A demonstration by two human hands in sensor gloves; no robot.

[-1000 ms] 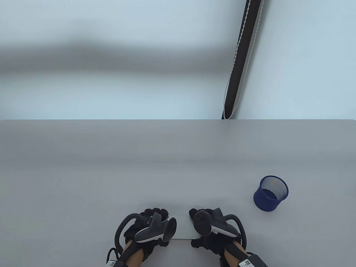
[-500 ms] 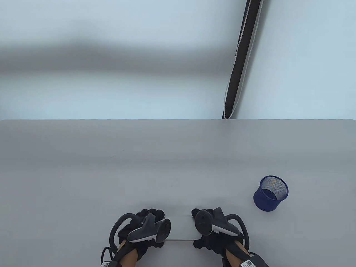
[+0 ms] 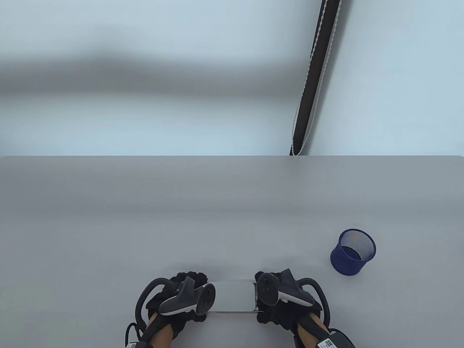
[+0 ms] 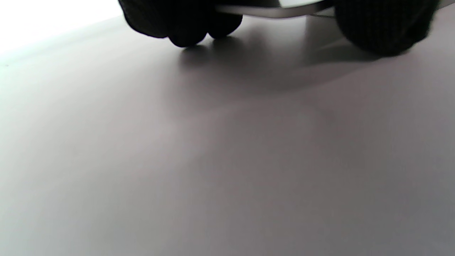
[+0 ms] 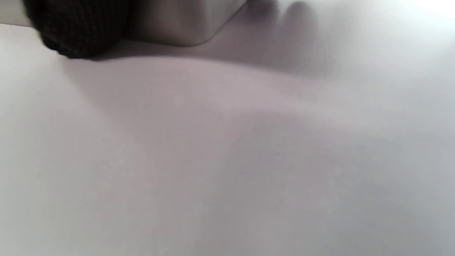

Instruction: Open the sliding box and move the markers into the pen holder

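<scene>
A flat grey sliding box (image 3: 232, 295) lies near the table's front edge between both hands. My left hand (image 3: 183, 301) grips its left end; in the left wrist view the fingers (image 4: 185, 21) and thumb (image 4: 384, 25) curl around the box edge (image 4: 280, 9). My right hand (image 3: 282, 301) grips the right end, where a seam shows just left of the fingers. In the right wrist view the thumb (image 5: 78, 28) sits against the box corner (image 5: 185, 21). The blue mesh pen holder (image 3: 353, 252) stands upright to the right. No markers are visible.
The grey table (image 3: 145, 217) stretches back to its far edge. A dark pole with a white cord (image 3: 311, 79) rises behind the table at the right. The trackers on the hands hide the box's ends.
The hands have drawn apart, the left moving further left and the right slightly right. More of the box's length shows between them, and a seam has appeared near its right end.
</scene>
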